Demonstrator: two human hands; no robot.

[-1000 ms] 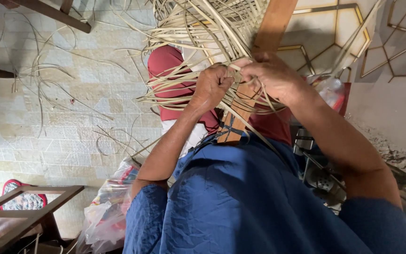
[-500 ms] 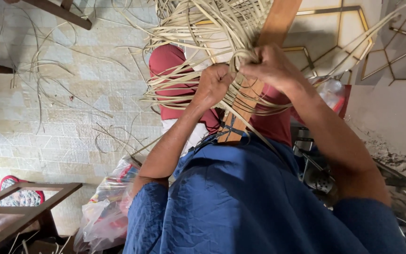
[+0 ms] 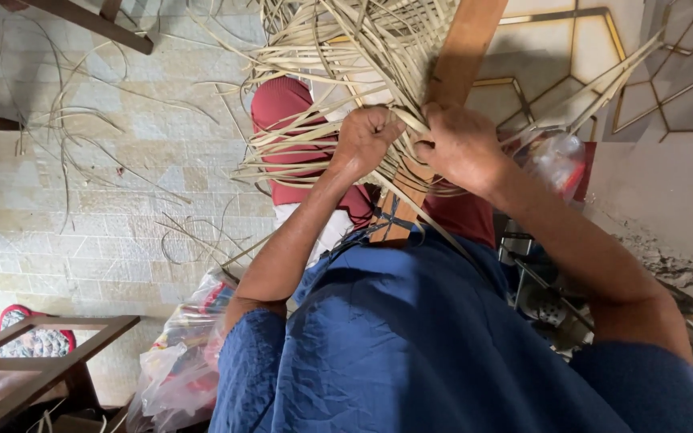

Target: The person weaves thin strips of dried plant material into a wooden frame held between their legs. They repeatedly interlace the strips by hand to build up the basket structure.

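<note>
Upper centre of the frame: a half-woven panel of pale cane strips [image 3: 346, 72] on a wooden frame rail [image 3: 463, 60]. The strips look light, springy and liable to kink; best held near the weave. Left hand [image 3: 366, 136] fisted around several strips; right hand [image 3: 459, 144] clamped on strips against the rail.

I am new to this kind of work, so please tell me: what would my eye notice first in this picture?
First comes the tangle of pale cane strips at the top centre, woven against a wooden frame bar. Just below it, the left hand and right hand are both closed on strips, side by side. Loose strips lie scattered over the tiled floor on the left.
</note>
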